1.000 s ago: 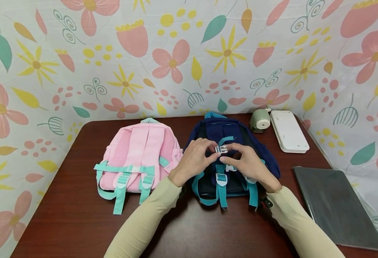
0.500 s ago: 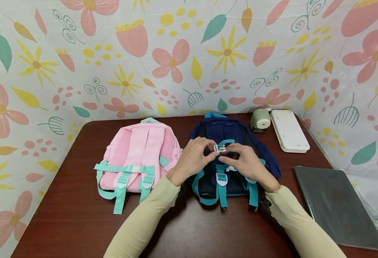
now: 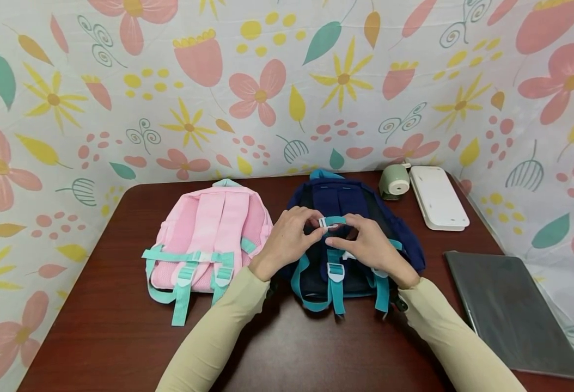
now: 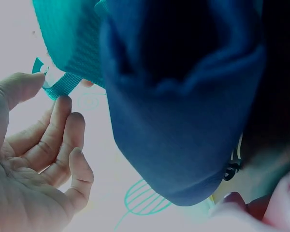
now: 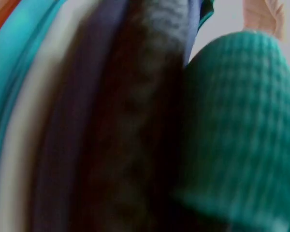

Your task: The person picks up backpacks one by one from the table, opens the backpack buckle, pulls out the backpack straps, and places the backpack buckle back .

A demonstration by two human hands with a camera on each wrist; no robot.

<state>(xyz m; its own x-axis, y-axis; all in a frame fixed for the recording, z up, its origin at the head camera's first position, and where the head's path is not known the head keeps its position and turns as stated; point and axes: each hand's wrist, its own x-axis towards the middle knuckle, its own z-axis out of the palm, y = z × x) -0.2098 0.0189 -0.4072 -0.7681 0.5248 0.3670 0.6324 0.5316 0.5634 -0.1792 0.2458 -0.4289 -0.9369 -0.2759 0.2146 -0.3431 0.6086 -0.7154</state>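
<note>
A navy backpack point(image 3: 338, 196) with teal straps lies on the table, its strap side up. Over its middle, my left hand point(image 3: 289, 234) pinches a small white plastic buckle point(image 3: 322, 222) between thumb and fingers. A short teal webbing strap point(image 3: 335, 220) runs from the buckle across to my right hand point(image 3: 370, 245), whose fingers grip it at the other end. In the left wrist view, thumb and fingertips close on the looped teal webbing point(image 4: 63, 86). The right wrist view is mostly filled by blurred teal webbing point(image 5: 241, 121); its hand's grip is hidden there.
A pink backpack point(image 3: 223, 218) with mint straps lies to the left. At the back right are a small green device point(image 3: 395, 182) and a white box-like object point(image 3: 439, 198). A dark flat folder-like object point(image 3: 512, 310) lies at the right table edge.
The teal strap, which stood up loosely behind the buckle, now lies across over it between the hands. The buckle has shifted slightly left and its prongs are now mostly covered.
</note>
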